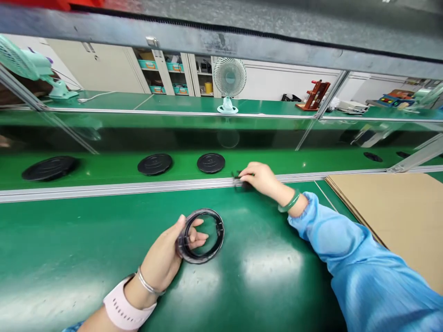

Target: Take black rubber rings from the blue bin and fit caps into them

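My left hand (166, 258) grips a dark translucent plastic ring (202, 236) by its left rim, thumb on top and fingers through the opening, just above the green work mat (69, 258). My right hand (261, 179), in a light blue sleeve with a green bangle, reaches forward to the metal rail (104, 188) at the conveyor's near edge. Its fingers are closed on a small black part (239, 177) that I cannot make out clearly.
Three black round discs (50, 167) (154, 163) (211, 163) lie on the green conveyor belt, with more dark discs at far right (373, 157). A brown cardboard sheet (394, 216) covers the mat at right. Small fans (228, 83) (27, 64) stand on the far bench.
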Motion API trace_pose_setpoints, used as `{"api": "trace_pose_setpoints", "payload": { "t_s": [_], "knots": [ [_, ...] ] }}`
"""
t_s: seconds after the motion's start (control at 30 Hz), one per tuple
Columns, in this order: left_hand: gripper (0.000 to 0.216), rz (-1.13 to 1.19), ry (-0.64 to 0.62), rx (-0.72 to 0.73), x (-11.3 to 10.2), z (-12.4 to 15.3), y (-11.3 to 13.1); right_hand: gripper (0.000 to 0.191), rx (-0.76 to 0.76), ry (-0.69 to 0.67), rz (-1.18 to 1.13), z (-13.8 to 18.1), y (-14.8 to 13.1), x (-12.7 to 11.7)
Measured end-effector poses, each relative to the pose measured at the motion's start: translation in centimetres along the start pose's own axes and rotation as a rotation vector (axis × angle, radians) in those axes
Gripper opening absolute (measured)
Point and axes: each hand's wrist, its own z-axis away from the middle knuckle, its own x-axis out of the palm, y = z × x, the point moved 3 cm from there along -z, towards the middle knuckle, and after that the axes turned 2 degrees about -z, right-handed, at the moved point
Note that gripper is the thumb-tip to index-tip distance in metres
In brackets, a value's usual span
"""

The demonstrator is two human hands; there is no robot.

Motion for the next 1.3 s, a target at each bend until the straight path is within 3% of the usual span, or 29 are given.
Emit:
{"api": "trace_pose_setpoints", "payload": {
  "t_s": [0.07,0.13,0.23,0.3,0.37,0.5,0.57,0.7,0.93,1.07,1.17,1.3],
  "knots": [
    [0.064,0.100,0.000,0.023,-0.5,0.0,0.6,0.015,-0.081,-0.107,-0.053,1.0,-3.6,2.9],
    [0.076,0.087,-0.105,0.082,-0.6,0.1,0.9,0.015,-0.103,-0.169,-0.087,2.2,-5.5,5.0],
    [0.124,-0.029,-0.261,0.135,-0.2,0.3,0.7,0.014,-0.078,-0.202,-0.118,3.5,-6.0,6.5],
    [0.135,-0.042,-0.281,0.107,0.0,0.2,0.4,0.014,-0.063,-0.213,-0.134,3.9,-5.7,6.8],
    [0.123,-0.055,-0.250,0.059,-0.1,-0.1,0.2,0.015,-0.056,-0.224,-0.147,4.0,-5.6,6.8],
    [0.078,-0.087,-0.090,-0.014,-0.9,-0.4,0.1,0.021,-0.046,-0.213,-0.172,3.8,-5.3,6.9],
    [0.076,-0.036,-0.119,0.046,-1.0,-0.3,0.2,0.017,-0.027,-0.191,-0.173,3.7,-5.0,7.0],
    [0.088,-0.052,-0.325,0.231,-0.4,-0.1,-0.1,0.017,0.009,-0.159,-0.135,3.3,-4.1,6.8],
    [0.046,-0.175,-0.128,0.274,-1.0,-0.9,-0.3,0.015,-0.013,-0.148,-0.099,3.1,-4.1,6.5],
    [0.045,-0.342,-0.120,0.277,-1.0,-1.0,-0.3,0.014,0.010,-0.103,-0.086,2.8,-3.6,5.9],
    [0.055,-0.381,-0.086,0.272,-0.8,-1.0,-0.4,0.012,0.024,0.031,-0.158,3.2,-4.1,4.8],
    [0.056,-0.418,-0.125,0.229,-0.3,-0.9,-0.8,0.001,-0.218,0.158,-0.265,5.2,-7.2,4.1]
  ]
}}
